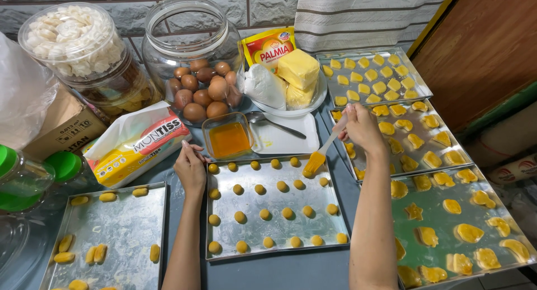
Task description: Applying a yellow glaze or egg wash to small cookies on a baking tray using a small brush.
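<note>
Tissue pack at left, yellow and white, on bench. Left hand just right of it, fingers curled, grip holding nothing, resting at far-left corner of middle tray. Small round dough balls in rows on that tray. Glass dish of orange egg wash just beyond tray. Pastry brush over far-right part of tray, yellow bristles down near one ball. Right hand pinches brush handle, grip closed on it. Trays of glazed shaped cookies at right.
</note>
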